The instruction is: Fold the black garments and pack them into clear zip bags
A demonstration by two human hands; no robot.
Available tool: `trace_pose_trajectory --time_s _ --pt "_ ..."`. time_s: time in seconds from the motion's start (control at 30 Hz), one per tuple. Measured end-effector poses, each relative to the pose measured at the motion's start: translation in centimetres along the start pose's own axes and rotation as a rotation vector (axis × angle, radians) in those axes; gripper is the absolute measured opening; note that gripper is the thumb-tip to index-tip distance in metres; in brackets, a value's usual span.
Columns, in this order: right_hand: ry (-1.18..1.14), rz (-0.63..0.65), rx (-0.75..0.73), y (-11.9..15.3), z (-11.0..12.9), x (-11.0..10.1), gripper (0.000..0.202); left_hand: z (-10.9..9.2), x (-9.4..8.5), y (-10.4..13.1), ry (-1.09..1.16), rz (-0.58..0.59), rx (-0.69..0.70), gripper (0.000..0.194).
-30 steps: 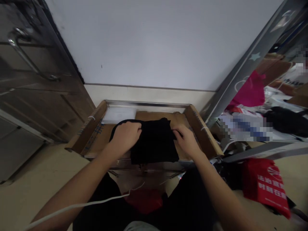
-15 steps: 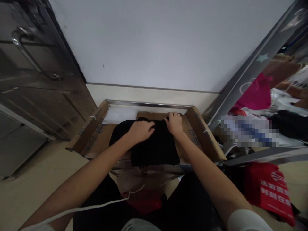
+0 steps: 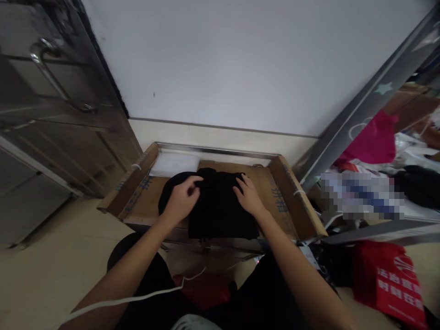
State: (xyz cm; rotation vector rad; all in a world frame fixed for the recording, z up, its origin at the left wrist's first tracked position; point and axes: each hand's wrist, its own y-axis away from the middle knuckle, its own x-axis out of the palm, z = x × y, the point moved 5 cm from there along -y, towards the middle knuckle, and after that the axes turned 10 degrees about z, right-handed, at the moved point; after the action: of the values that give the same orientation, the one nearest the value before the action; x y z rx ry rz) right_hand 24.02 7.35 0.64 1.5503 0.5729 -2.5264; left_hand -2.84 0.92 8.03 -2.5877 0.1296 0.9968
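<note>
A folded black cloth (image 3: 220, 215) lies on a cardboard-lined tray (image 3: 144, 197), its front part reaching the tray's near edge. On the left part of the cloth rests my left hand (image 3: 183, 197), thumb and index finger apart and curved, with no object visible between them. My right hand (image 3: 248, 195) lies over the cloth's right side, fingers spread and pointing toward its far edge. Behind the cloth at the left is a white flat box (image 3: 175, 164).
Raised cardboard walls (image 3: 295, 197) bound the tray's sides. A white wall stands behind, a door with a metal handle (image 3: 57, 85) at left. Cluttered shelving and a red bag (image 3: 388, 279) are at right. A white cable (image 3: 137, 298) crosses below my left forearm.
My left hand has moved left and slightly nearer on the cloth. My right hand has drawn back a little from the far edge, its fingers more spread. The view has shifted slightly.
</note>
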Motion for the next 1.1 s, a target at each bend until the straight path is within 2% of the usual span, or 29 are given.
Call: trace_pose_trajectory --time_s 0.07,0.13,0.17,0.23,0.27,0.33,0.4,0.47,0.53,0.6,0.67,0.7,0.8,0.97,1.03,1.1 --pt "-0.072 0.004 0.022 0.1 -1.0 0.3 0.055 3.9 -2.6 2.2 0.122 -0.233 -0.157 0.028" --pt "-0.122 0.006 0.033 0.1 -1.5 0.5 0.055 7.7 -4.2 4.4 0.165 -0.374 -0.294 0.029" --pt "-0.141 0.003 0.035 0.1 -1.6 0.5 0.054 9.4 -4.7 5.4 0.167 -0.398 -0.358 0.033" --pt "-0.173 -0.008 0.033 0.1 -1.4 0.5 0.054 11.5 -5.0 6.7 0.112 -0.342 -0.459 0.033" --pt "-0.193 -0.015 0.028 0.1 -1.3 0.4 0.053 11.9 -5.2 7.0 0.060 -0.321 -0.488 0.033" --pt "-0.259 -0.039 0.010 0.2 -1.1 0.0 0.049 11.1 -6.0 6.9 -0.069 -0.334 -0.487 0.032" --pt "-0.365 -0.105 0.002 0.3 -1.3 -0.6 0.045 8.9 -6.9 5.9 -0.158 -0.400 -0.396 0.031" --pt "-0.501 -0.231 0.039 0.4 -2.1 -1.3 0.041 6.4 -7.5 3.8 -0.155 -0.411 -0.235 0.024" --pt "-0.656 -0.360 0.131 0.6 -3.4 -1.7 0.037 4.7 -7.2 0.9 -0.093 -0.326 -0.074 0.017" --pt "-0.826 -0.442 0.240 0.7 -4.7 -1.5 0.034 4.4 -6.1 -1.9 -0.051 -0.196 0.026 0.018" --pt "-0.952 -0.479 0.313 0.7 -5.5 -1.1 0.031 5.3 -4.6 -3.8 0.004 -0.123 0.078 0.020" --pt "-0.977 -0.488 0.328 0.8 -5.7 -0.9 0.029 6.2 -3.9 -4.4 0.033 -0.131 0.071 0.021" --pt "-0.927 -0.477 0.332 0.8 -5.7 -1.0 0.022 9.3 -2.7 -4.3 0.101 -0.279 0.003 0.020" --pt "-0.901 -0.431 0.340 0.7 -5.4 -1.1 0.017 14.5 -2.6 -2.7 0.503 -0.506 -0.250 0.019" --pt "-0.917 -0.413 0.344 0.8 -5.3 -1.2 0.017 15.3 -2.8 -2.6 0.594 -0.536 -0.297 0.018" --pt "-0.912 -0.389 0.336 0.8 -5.1 -1.2 0.017 15.5 -2.8 -2.8 0.608 -0.501 -0.314 0.019"
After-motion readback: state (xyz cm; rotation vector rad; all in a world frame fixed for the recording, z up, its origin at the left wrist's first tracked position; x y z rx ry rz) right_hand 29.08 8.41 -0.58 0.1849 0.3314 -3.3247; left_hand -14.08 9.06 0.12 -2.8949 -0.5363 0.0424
